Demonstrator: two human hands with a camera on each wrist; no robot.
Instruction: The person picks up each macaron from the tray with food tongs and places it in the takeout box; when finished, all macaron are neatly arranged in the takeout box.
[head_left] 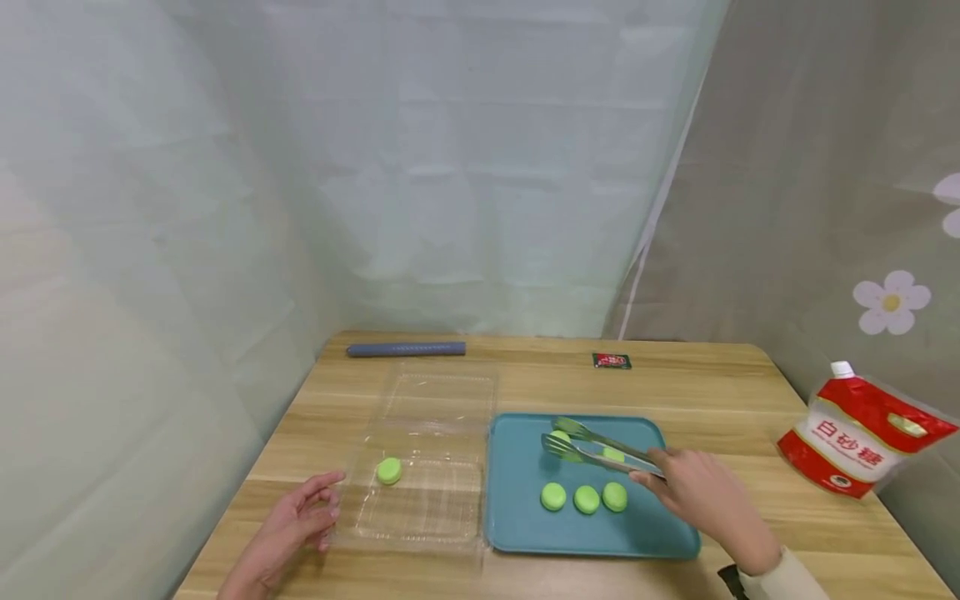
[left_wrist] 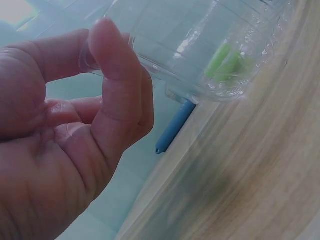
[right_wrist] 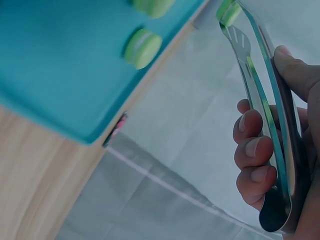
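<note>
My right hand [head_left: 708, 500] grips metal tongs [head_left: 611, 462] over a blue tray [head_left: 517, 533]. In the right wrist view, a green macaron [right_wrist: 230, 12] sits between the tongs' tips, with the fingers [right_wrist: 254, 147] wrapped around the handles. Several other green macarons [head_left: 587, 500] lie on the tray, three of them in a front row. To its left, a clear plastic box [head_left: 420, 521] stands with its lid folded back, one green macaron [head_left: 388, 471] inside at the left. My left hand [head_left: 296, 529] pinches the box's left rim between thumb and finger.
A blue-grey rolled stick-like thing [head_left: 405, 349] lies along the table's back edge. A small red and dark packet [head_left: 612, 361] lies at the back right. A red and white sugar pouch [head_left: 862, 433] with a white cap stands at the right edge. Cloth hangs behind the table.
</note>
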